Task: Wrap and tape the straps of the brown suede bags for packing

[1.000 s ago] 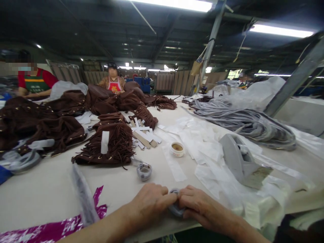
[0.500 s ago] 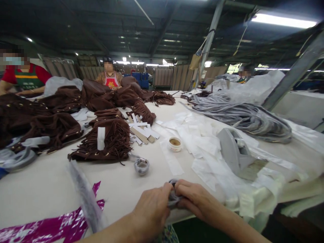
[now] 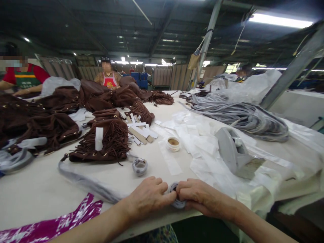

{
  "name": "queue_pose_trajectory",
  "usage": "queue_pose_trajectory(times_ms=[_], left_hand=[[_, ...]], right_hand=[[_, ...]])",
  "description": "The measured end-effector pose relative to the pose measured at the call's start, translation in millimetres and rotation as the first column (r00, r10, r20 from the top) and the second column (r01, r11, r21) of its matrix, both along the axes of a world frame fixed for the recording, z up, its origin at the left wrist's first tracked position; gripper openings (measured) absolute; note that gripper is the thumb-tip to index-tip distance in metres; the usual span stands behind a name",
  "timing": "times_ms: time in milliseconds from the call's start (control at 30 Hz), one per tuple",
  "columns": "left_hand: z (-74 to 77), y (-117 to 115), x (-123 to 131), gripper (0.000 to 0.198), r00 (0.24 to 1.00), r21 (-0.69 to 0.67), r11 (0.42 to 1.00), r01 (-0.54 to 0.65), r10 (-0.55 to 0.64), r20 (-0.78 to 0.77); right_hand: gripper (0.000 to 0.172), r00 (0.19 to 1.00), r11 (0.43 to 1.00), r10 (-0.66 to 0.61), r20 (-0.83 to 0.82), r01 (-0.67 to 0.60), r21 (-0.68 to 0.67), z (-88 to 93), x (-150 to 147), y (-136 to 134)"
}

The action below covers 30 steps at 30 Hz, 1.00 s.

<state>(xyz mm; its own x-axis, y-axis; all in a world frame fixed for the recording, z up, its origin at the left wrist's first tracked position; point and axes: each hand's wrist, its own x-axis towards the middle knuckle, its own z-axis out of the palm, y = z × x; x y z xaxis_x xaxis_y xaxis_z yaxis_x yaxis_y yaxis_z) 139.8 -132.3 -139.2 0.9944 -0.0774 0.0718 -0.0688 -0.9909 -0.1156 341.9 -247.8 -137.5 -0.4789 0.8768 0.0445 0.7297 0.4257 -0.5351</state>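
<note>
My left hand (image 3: 151,196) and my right hand (image 3: 198,195) meet at the table's front edge, fingers curled around a small coil of plastic-wrapped strap (image 3: 178,204). My left thumb presses into the coil's side, while my right fingers pinch its opposite side. A long stretch of the same grey-looking wrapped strap (image 3: 88,179) runs from the corner of a brown fringed bag (image 3: 108,141) toward my left forearm, which hides where it goes. Just beyond my hands lies another small coiled strap (image 3: 139,166) in clear wrapping.
Several brown bags are heaped at the left, with co-workers behind. Card strips (image 3: 141,131), a round tub (image 3: 173,144), clear plastic sleeves (image 3: 187,131) and a grey tape dispenser (image 3: 231,152) lie ahead. Wrapped straps (image 3: 240,118) pile up at right; purple plastic (image 3: 63,219) lies front left.
The loose length of strap has dropped from a raised slant to lie across the table toward my left arm. My left fingers have shifted on the coil, which stays in both hands.
</note>
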Motion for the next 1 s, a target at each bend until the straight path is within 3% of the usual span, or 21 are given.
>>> queue_pose_trajectory(times_ms=[67, 167, 300, 400, 500, 600, 700, 800, 900, 1000], left_hand=[[-3.3, 5.5, 5.2, 0.003, 1.0, -0.014, 1.0, 0.021, -0.021, -0.003], [-7.7, -0.4, 13.1, 0.001, 0.999, -0.105, 0.993, -0.045, 0.042, -0.025], [-16.0, -30.1, 19.9, 0.012, 0.952, -0.251, 0.918, -0.306, 0.29, -0.101], [-22.6, -46.0, 17.4, 0.015, 0.907, -0.325, 0.847, -0.421, 0.39, -0.158], [-21.7, -43.4, 7.5, 0.019, 0.906, -0.399, 0.814, -0.422, 0.397, -0.148], [-11.4, -29.0, -1.7, 0.034, 0.912, -0.439, 0.801, -0.406, 0.389, -0.134], [-1.7, -16.1, -1.3, 0.028, 0.936, -0.341, 0.872, -0.353, 0.327, -0.133], [-1.7, -13.2, 7.2, 0.014, 0.953, -0.256, 0.92, -0.298, 0.272, -0.135], [-10.2, -22.4, 16.2, 0.016, 0.945, -0.27, 0.905, -0.328, 0.313, -0.1], [-19.4, -38.0, 17.5, 0.018, 0.895, -0.305, 0.843, -0.443, 0.436, -0.094]], right_hand=[[0.014, 1.0, 1.0, -0.008, 0.013, 0.008, 0.001, 2.4, 3.3, -1.3], [0.01, 0.998, 0.998, -0.055, 0.009, 0.055, 0.026, 3.7, -0.7, -4.0], [0.022, 0.953, 0.964, -0.268, 0.141, 0.264, 0.044, -6.8, -21.5, -8.8], [0.016, 0.895, 0.926, -0.377, 0.238, 0.373, 0.066, -18.3, -30.6, -10.3], [0.01, 0.95, 0.957, -0.286, 0.124, 0.277, 0.087, -19.5, -24.7, -9.6], [0.009, 0.989, 0.984, -0.149, -0.007, 0.149, 0.093, -10.5, -13.1, -7.3], [0.01, 0.994, 0.991, -0.108, -0.014, 0.108, 0.073, -2.7, -5.4, -4.3], [0.009, 0.995, 0.993, -0.097, -0.007, 0.097, 0.065, -3.1, -4.5, -2.5], [0.015, 0.987, 0.984, -0.155, 0.027, 0.152, 0.088, -10.2, -13.6, -3.2], [0.021, 0.938, 0.948, -0.317, 0.139, 0.309, 0.076, -19.8, -30.9, -4.7]])
